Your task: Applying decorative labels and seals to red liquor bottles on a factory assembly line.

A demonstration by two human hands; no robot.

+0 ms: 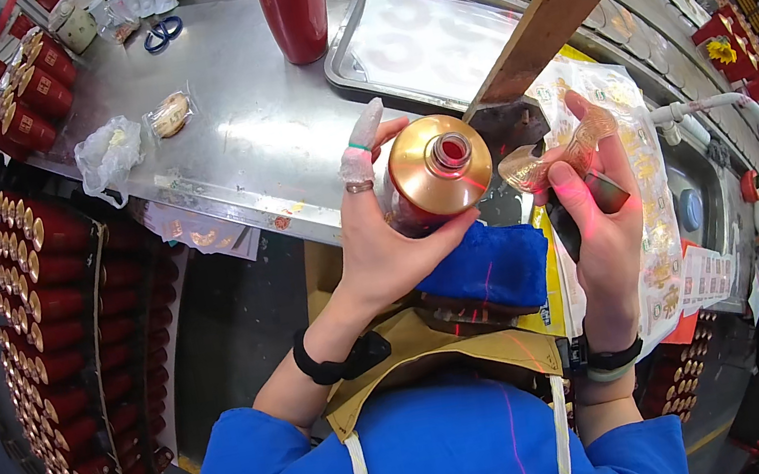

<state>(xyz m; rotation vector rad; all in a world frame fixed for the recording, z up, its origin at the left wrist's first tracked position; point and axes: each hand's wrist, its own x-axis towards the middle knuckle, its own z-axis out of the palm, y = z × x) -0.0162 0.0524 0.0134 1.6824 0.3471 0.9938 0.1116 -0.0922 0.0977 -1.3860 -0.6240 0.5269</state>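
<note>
Workbench: metal, red bottle standing far side;
Left hand: fingers wrapped around a gold-shouldered bottle;
Right hand: fingers pinching a curved gold piece.

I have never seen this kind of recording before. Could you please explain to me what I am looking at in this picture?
There is no robot here: a person works with their own two hands. The picture comes from a wide fisheye camera worn on the head and looking down, so straight edges seem bent. The left hand holds a red bottle with a gold shoulder. The right hand pinches a curved gold piece beside it. On the metal table are another red bottle, a tray, blue scissors and a plastic bag.
</note>
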